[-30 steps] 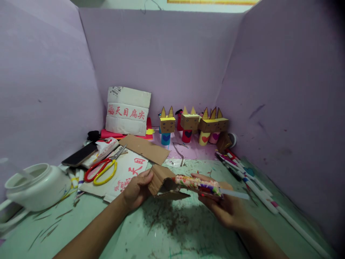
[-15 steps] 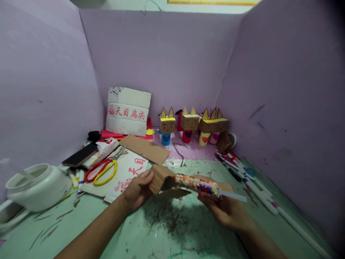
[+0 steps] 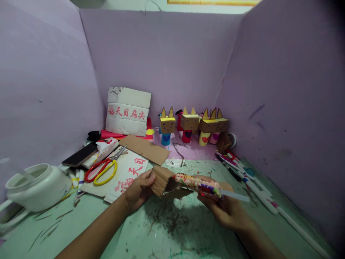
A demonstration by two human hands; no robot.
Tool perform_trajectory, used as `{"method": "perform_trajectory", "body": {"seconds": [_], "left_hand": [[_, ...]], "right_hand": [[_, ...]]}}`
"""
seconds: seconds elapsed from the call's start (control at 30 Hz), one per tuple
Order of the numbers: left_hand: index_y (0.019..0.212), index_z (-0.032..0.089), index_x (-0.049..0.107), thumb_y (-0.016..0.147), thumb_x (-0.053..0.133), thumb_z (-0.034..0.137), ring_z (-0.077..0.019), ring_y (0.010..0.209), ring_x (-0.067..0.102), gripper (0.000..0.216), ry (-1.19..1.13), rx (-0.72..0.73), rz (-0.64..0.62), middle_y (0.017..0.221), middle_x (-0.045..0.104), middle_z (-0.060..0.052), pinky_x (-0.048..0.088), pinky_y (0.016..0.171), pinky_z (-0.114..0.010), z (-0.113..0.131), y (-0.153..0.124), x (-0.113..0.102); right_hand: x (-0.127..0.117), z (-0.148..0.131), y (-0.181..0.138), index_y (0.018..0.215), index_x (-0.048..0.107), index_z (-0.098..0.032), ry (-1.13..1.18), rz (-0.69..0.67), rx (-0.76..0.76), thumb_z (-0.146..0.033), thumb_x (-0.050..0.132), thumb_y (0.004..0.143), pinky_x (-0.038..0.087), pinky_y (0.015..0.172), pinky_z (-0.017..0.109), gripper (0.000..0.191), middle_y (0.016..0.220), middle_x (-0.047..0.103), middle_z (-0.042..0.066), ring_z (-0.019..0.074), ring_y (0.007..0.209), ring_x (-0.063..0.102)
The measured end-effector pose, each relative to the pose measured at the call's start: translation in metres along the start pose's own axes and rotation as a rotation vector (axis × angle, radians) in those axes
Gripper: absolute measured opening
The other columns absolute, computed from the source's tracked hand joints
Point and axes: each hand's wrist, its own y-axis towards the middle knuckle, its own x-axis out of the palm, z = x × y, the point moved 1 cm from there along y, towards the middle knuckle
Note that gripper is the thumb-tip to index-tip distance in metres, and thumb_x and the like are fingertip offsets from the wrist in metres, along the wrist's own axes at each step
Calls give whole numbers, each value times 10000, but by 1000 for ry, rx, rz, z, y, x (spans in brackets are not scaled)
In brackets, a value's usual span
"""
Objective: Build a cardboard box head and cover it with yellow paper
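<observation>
My left hand (image 3: 141,189) pinches the left end of a folded piece of brown cardboard (image 3: 161,181), whose open side faces right and whose lower flap sticks out to the right. Wrapped in my right hand (image 3: 225,208) is a hot glue gun (image 3: 201,184) with a flowery pattern, a translucent glue stick (image 3: 235,195) jutting from its back end. Its tip points left and sits at the cardboard's upper edge; whether it touches cannot be made out. Both things are held above the green tabletop (image 3: 161,237), which has a dark smudged patch.
Red-and-yellow-handled scissors (image 3: 104,171) lie on white printed cardboard (image 3: 126,172) at left, near a phone (image 3: 81,154) and a white teapot-like pot (image 3: 40,187). Several cardboard-headed figures (image 3: 167,126) stand at the back. Markers (image 3: 258,190) line the right side. Purple panels (image 3: 161,54) enclose three sides.
The cardboard has shifted very slightly to the right in my left hand, and the glue gun has moved a little right as well. Everything else stays put.
</observation>
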Motion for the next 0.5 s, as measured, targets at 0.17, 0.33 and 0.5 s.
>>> {"method": "perform_trajectory", "body": {"seconds": [0.17,0.33,0.5], "left_hand": [[1050,116,679,783,694,241,-247,928,664,296,-14,8,42,1027,731,-117,489,850,-351,0,2,-3],[1025,117,682,764,710,225,-238,909,670,284,-37,7,55,1002,739,-98,492,854,-354,-2,3,-5],[1027,134,676,759,716,242,-231,902,670,291,-26,-8,71,994,739,-87,502,828,-343,-2,3,-5]], "right_hand": [[-2,7,-4,1171,617,-229,-94,90,-15,-232,523,861,588,691,305,325,948,758,74,248,764,727],[-2,11,-6,1182,613,-220,-111,38,16,-274,521,868,587,653,314,331,914,761,75,259,755,723],[-1,10,-3,1201,600,-206,-18,-29,45,-252,508,886,572,635,290,331,939,749,73,230,718,706]]}}
